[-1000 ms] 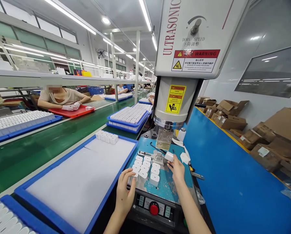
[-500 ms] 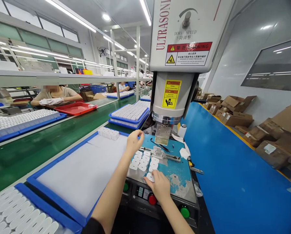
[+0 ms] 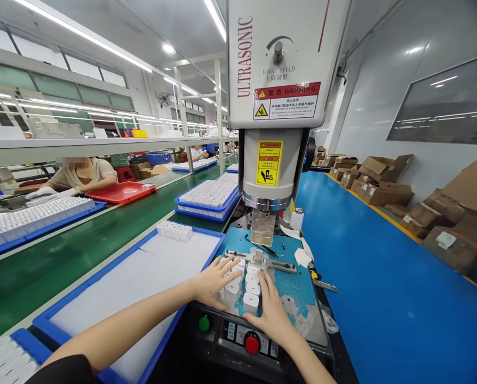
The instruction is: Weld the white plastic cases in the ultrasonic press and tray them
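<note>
Left hand (image 3: 213, 281): open, fingers spread wide, palm down, lying on the left edge of the cluster of white housings (image 3: 253, 289); it grips nothing. Right hand (image 3: 269, 313): flat, fingers straight and close together, fingertips touching the near right side of the same cluster; nothing is held. The housings stand upright in short rows just in front of the metal fixture (image 3: 260, 260), between the two hands, and the far row almost meets the fixture. Fixture and housings sit on the teal plate (image 3: 300, 290), whose paint is worn off in patches right of and nearer than the fixture. The horn (image 3: 262, 228) hangs directly above the fixture, clear of it, under the head of the ultrasonic welder (image 3: 278, 64). Black tweezers (image 3: 264, 248) lie just behind the fixture. A white bottle (image 3: 297, 218) stands behind and to the right of it. In front of the fixture, on the control panel past the wrists, are a green button (image 3: 204, 322) and a red button (image 3: 252, 344). Left of the fixture is a blue tray (image 3: 114, 264) lined with white foam, with a short row of white parts (image 3: 175, 231) at its far corner. Far left of the fixture, across the green conveyor belt (image 3: 62, 250), a co-worker (image 3: 82, 175) is seated beside a red tray (image 3: 122, 191).
</note>
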